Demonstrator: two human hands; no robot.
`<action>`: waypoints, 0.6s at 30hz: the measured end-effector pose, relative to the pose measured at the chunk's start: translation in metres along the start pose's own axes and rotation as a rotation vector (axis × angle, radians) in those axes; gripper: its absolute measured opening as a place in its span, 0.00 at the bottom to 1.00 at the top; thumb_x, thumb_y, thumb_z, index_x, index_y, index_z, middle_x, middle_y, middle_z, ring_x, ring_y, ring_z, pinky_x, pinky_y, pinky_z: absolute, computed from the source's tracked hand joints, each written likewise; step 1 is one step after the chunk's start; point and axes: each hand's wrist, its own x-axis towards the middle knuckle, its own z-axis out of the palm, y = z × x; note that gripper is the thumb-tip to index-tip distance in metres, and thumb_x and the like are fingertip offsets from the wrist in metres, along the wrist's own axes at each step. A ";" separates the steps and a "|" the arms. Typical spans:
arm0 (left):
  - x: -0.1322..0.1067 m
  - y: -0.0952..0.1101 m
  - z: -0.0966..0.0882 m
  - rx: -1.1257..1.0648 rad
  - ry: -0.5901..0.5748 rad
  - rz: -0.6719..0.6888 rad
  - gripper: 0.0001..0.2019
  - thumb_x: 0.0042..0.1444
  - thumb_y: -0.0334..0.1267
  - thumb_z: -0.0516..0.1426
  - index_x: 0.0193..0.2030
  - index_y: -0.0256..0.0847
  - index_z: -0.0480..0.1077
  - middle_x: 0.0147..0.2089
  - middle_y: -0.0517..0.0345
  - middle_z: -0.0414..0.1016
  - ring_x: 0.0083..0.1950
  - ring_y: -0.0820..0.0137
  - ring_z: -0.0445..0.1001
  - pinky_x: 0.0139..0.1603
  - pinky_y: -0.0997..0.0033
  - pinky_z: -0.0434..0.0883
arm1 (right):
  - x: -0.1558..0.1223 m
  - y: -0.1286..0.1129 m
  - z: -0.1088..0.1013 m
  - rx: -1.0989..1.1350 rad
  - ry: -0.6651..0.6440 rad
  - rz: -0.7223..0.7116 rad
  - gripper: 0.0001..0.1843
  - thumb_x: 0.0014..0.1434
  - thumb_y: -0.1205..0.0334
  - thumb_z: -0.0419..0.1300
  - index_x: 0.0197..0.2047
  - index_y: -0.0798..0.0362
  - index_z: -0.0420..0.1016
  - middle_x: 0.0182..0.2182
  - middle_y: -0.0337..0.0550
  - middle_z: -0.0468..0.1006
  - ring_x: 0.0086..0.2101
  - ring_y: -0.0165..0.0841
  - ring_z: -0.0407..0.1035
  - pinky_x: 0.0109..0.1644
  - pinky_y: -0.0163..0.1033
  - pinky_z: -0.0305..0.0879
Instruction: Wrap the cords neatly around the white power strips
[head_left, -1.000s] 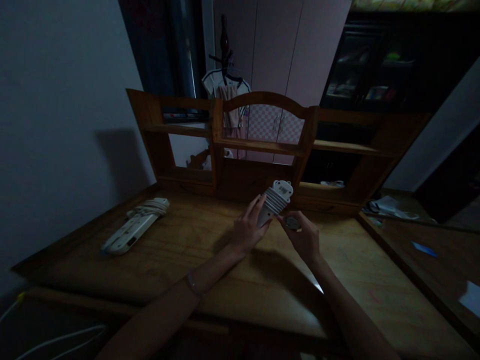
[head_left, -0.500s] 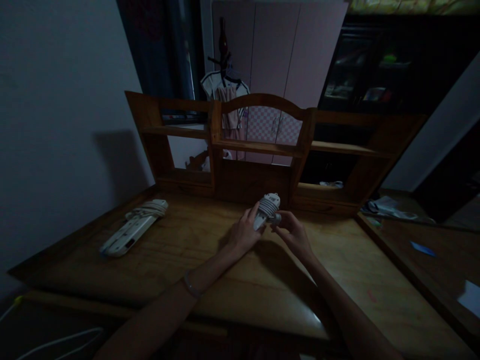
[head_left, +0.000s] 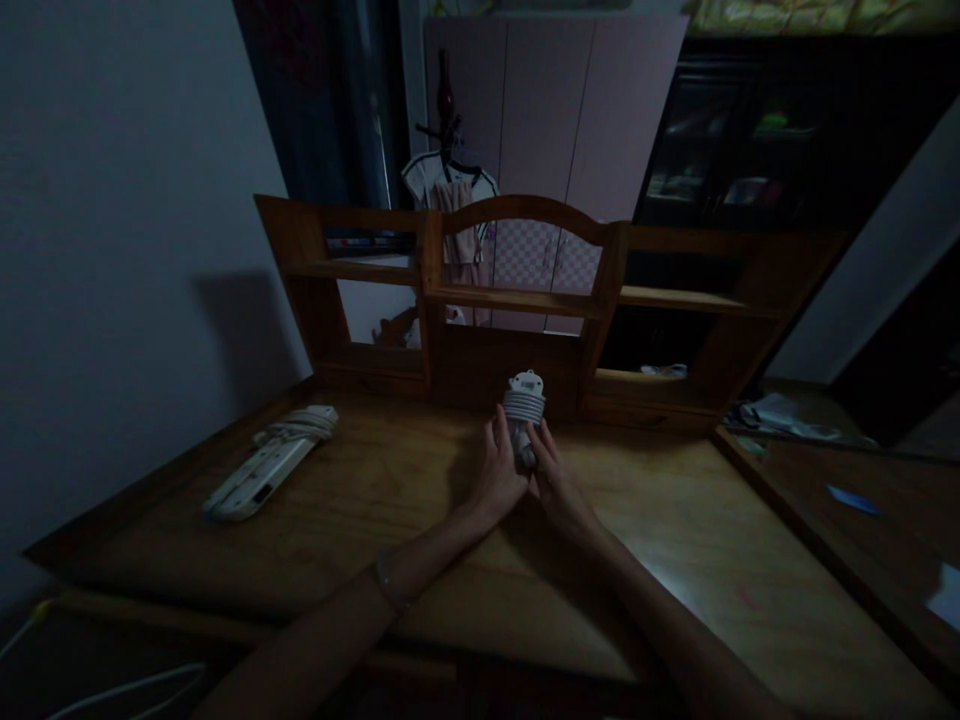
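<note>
Above the middle of the desk, a white power strip (head_left: 527, 384) is held up with its grey-white cord (head_left: 524, 405) wound around it in several turns. My left hand (head_left: 498, 474) grips its lower left side, fingers closed around it. From the right, my right hand (head_left: 559, 488) is closed at the strip's lower end, its fingers on the plug (head_left: 526, 452), which lies against the strip. Part of the plug is hidden by the fingers. Farther left on the desk lies a second white power strip (head_left: 259, 473), with its cord bundled over its far end.
The wooden desk (head_left: 375, 470) carries a low open shelf unit (head_left: 517, 296) along its back edge. A wall (head_left: 135, 250) borders the left side. At the right, a lower brown surface (head_left: 885, 520) holds a blue card (head_left: 853, 499) and plastic bags.
The held power strip has turned from a tilt to nearly straight ahead. My right hand has moved left, bringing the plug from the strip's side against its lower end.
</note>
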 end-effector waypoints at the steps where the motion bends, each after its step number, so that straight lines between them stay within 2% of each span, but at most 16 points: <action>1: -0.001 0.001 0.001 -0.027 -0.007 0.010 0.51 0.49 0.30 0.58 0.70 0.42 0.24 0.69 0.37 0.40 0.65 0.55 0.59 0.58 0.57 0.65 | 0.001 0.000 0.000 0.030 0.017 0.015 0.34 0.63 0.68 0.47 0.69 0.40 0.44 0.69 0.41 0.41 0.66 0.40 0.40 0.65 0.53 0.49; 5: -0.001 0.005 0.004 -0.095 -0.006 0.068 0.52 0.48 0.30 0.59 0.70 0.45 0.25 0.69 0.39 0.38 0.67 0.54 0.55 0.60 0.55 0.64 | 0.004 0.002 -0.006 0.116 0.147 0.107 0.33 0.66 0.61 0.48 0.70 0.43 0.40 0.67 0.43 0.51 0.64 0.38 0.49 0.64 0.53 0.52; 8: 0.000 0.007 0.003 -0.135 0.023 0.137 0.53 0.47 0.29 0.61 0.70 0.47 0.28 0.69 0.43 0.39 0.69 0.56 0.51 0.63 0.56 0.61 | 0.006 0.000 -0.012 0.103 0.235 0.181 0.34 0.66 0.57 0.50 0.70 0.46 0.40 0.65 0.46 0.55 0.63 0.39 0.52 0.63 0.53 0.53; 11: 0.001 0.009 0.000 -0.168 0.028 0.190 0.53 0.46 0.29 0.62 0.70 0.48 0.29 0.68 0.45 0.42 0.70 0.58 0.48 0.65 0.57 0.57 | 0.008 -0.007 -0.017 0.099 0.265 0.189 0.34 0.66 0.55 0.51 0.70 0.45 0.41 0.63 0.47 0.60 0.62 0.39 0.54 0.63 0.53 0.55; 15: 0.002 0.008 -0.002 -0.194 -0.029 0.237 0.53 0.47 0.32 0.63 0.70 0.48 0.30 0.69 0.44 0.43 0.70 0.58 0.47 0.67 0.55 0.54 | 0.011 -0.020 -0.020 0.180 0.226 0.164 0.33 0.67 0.54 0.47 0.70 0.42 0.37 0.63 0.44 0.59 0.60 0.38 0.57 0.62 0.53 0.57; 18: 0.002 0.005 0.001 -0.210 -0.075 0.257 0.58 0.46 0.35 0.66 0.70 0.48 0.24 0.70 0.40 0.39 0.71 0.54 0.42 0.67 0.51 0.53 | 0.010 -0.021 -0.019 0.190 0.228 0.153 0.32 0.67 0.53 0.47 0.70 0.41 0.38 0.65 0.44 0.55 0.61 0.38 0.56 0.63 0.52 0.56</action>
